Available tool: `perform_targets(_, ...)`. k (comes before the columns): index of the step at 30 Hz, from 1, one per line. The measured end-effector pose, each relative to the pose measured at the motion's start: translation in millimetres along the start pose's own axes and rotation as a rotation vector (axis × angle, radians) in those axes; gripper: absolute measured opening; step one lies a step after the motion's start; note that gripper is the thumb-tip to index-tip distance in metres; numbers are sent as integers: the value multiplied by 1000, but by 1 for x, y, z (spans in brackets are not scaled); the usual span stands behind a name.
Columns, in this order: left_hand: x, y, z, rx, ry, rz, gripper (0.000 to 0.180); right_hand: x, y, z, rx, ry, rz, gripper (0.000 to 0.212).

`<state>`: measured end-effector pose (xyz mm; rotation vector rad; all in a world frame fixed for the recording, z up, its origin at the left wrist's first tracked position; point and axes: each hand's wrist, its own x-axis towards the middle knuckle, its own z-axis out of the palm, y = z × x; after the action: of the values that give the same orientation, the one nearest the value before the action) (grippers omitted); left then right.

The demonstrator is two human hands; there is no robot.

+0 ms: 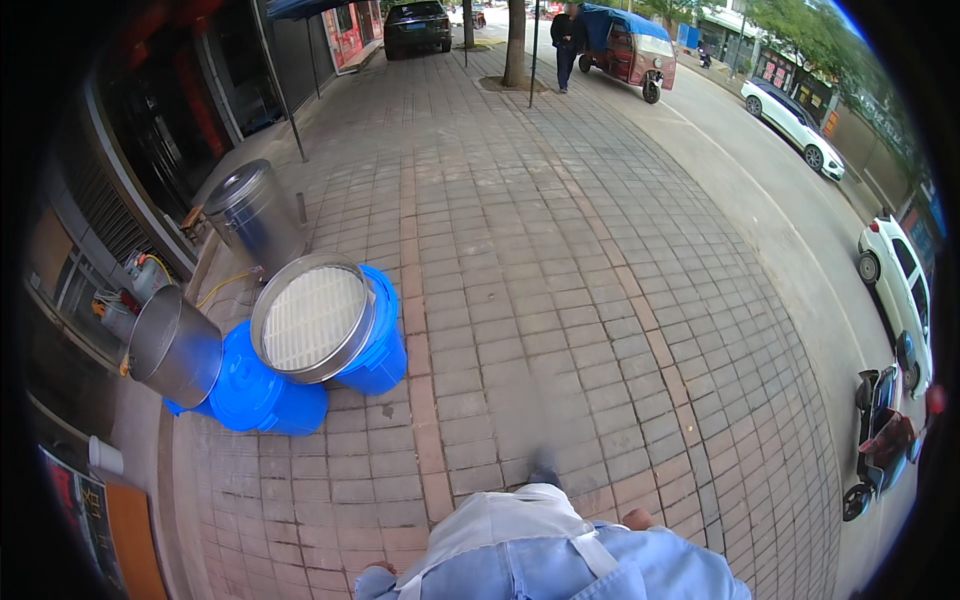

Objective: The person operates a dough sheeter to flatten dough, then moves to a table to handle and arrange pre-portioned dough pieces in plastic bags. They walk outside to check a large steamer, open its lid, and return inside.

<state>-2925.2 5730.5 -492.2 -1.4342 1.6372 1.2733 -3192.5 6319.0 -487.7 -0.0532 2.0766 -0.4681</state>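
Only a small part of my left hand (381, 567) shows at the lower edge, beside my blue sleeve and white apron (500, 520). My right hand (638, 519) is partly visible on the other side of the apron. The fingers of both are mostly hidden, and I see nothing held in either. Ahead to the left, a round steel steamer tray (315, 318) with a pale slatted bottom rests on blue plastic buckets. One bucket (382, 362) shows at its right, and a lidded blue bucket (250, 378) at its lower left. Neither hand touches them.
Left of the buckets stands an open steel cylinder (175, 345); behind is a lidded steel drum (258, 215) near a yellow hose (222, 287). Gas cylinders (150, 272) stand by the doorway. A person (566, 45) and a red three-wheeler (635, 55) are far ahead. A motorbike (885, 440) is at right.
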Motion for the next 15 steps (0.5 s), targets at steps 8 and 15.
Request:
perform_targets(8,22,138,52,-42,-2,-12,18,129,45,-99,269,137,134,21)
perform_targets(15,45,228,53,-111,7,-25,18,226,43,-199,101,345,20,19)
